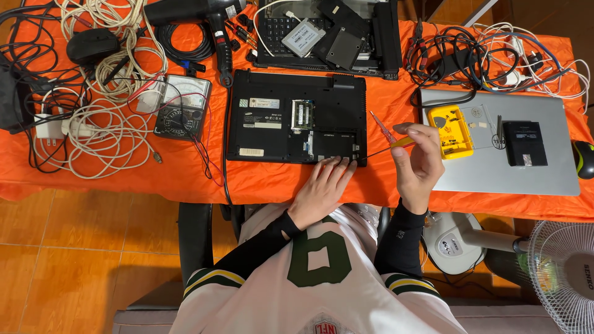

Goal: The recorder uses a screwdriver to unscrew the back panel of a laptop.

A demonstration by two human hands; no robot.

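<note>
While I watch from the head camera, nearest to me at six o'clock is the white jersey (322,278) with dark sleeves, and beyond it the orange cloth (185,179) covering the table. My left hand (322,188) lies flat and open, holding nothing, fingertips resting on the near edge of the black laptop (297,117), which lies underside up with a panel off and a memory module showing. My right hand (417,164), at about three o'clock from the left, is closed in a pinch on a thin screwdriver (387,139) with a yellow handle; its reddish shaft slants toward eleven o'clock, the tip just beside the laptop's right corner, though I cannot tell if it touches. Just past that hand, a silver laptop (495,173) lies shut, carrying a yellow bit case (451,131) and a small black drive (524,143). At nine o'clock from the open machine sits a multimeter (182,114) among white cables (105,133). Farther off, at twelve o'clock, a second black laptop (328,37) holds loose drives, with a black heat gun (198,15) to its left and tangled dark cords (464,59) at two o'clock. A white fan (563,278) stands at four o'clock.
</note>
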